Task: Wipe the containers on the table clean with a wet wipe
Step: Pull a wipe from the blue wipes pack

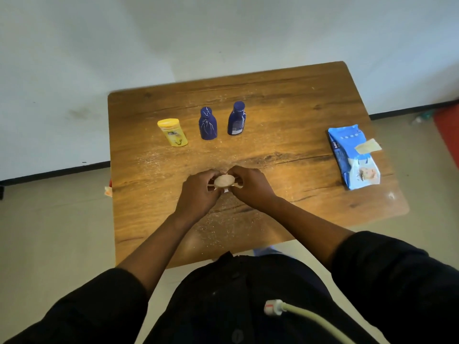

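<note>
Here, your two hands meet over the middle of the desk [285, 100], both grips clenched around one small round container [224, 181] with a pale top. Your left hand [198, 192] curls round its left side and your right hand [250, 186] pinches it from the right; bits of white wet wipe [227, 189] show at the edges between your fingers. The container sits just above the wood, though whether it touches the surface cannot be told. Farther from you stand three more containers in a row: a yellow bottle [173, 132] at the left, a dark blue bottle [207, 124] just beside it, and a second blue bottle [237, 119] to the right, all upright and apart from one another. Well off to your right, near the desk's edge, lies a blue wipes pack [352, 157] with its flap lifted. Pale specks dust the wood around your hands.
</note>
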`<state>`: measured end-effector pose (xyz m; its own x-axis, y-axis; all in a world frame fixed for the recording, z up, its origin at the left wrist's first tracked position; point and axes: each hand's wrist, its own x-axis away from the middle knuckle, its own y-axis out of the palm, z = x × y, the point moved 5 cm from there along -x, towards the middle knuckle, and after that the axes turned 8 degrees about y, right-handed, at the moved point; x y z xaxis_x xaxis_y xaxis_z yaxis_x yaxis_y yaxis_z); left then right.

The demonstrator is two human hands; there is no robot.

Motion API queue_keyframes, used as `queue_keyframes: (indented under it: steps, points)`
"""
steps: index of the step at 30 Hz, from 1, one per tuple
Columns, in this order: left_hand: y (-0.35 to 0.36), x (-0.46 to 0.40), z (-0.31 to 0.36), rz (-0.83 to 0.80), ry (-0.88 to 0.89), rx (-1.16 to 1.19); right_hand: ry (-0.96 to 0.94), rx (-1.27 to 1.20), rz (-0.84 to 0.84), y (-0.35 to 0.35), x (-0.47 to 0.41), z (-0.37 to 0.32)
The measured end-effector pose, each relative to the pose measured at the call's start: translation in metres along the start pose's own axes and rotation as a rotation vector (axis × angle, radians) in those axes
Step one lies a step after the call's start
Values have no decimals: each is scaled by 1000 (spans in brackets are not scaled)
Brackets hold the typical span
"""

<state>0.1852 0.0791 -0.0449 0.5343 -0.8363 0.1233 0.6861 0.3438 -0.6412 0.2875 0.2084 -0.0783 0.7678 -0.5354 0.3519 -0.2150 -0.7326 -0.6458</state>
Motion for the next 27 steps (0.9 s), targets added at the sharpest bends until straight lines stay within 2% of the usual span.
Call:
queue_keyframes:
  steps: [10,13,18,22,27]
  points:
    - [-8,3,8,-93,-17,-92,-3,28,-34,-18,7,9]
    - [-10,-5,22,-99,66,-176,4,8,3,-38,16,18]
    - [2,-36,71,-119,249,-248,35,-1,158,-90,36,47]
    - [36,-63,114,-197,381,-286,142,12,282,-142,54,89]
    - [115,-97,156,-429,490,-390,396,64,416,-203,69,153]
